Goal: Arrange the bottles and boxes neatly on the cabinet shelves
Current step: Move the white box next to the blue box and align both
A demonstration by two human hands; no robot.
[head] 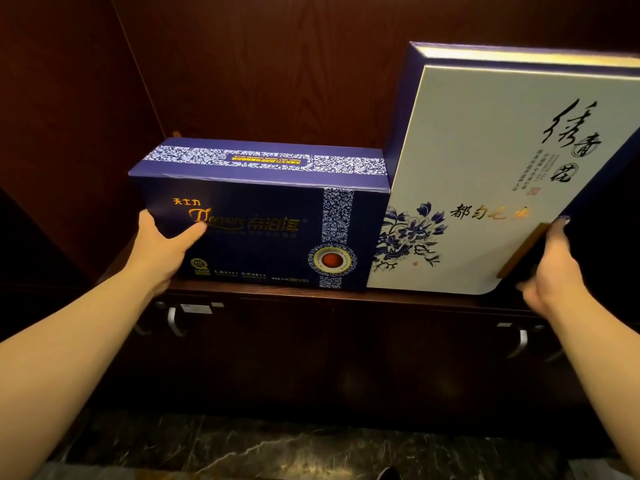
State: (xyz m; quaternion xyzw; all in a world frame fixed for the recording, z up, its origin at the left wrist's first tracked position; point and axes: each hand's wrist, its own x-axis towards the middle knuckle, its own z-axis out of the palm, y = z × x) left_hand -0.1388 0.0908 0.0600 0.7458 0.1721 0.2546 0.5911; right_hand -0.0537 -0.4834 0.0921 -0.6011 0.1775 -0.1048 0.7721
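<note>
A dark blue box [263, 216] with gold lettering and a blue-white patterned band stands on the wooden cabinet shelf [311, 294]. My left hand [166, 244] grips its left end, thumb across the front face. Touching its right side stands a taller white box [491, 161] with blue flowers, black calligraphy and a navy spine, leaning slightly to the right. My right hand [550, 268] holds this box at its lower right edge, fingers behind it. No bottles are in view.
Dark wood panels form the cabinet's back [277, 64] and left wall [69, 133]. Below the shelf are closed cabinet doors with metal handles [175, 320] [519, 341]. A dark marble floor [277, 445] lies at the bottom.
</note>
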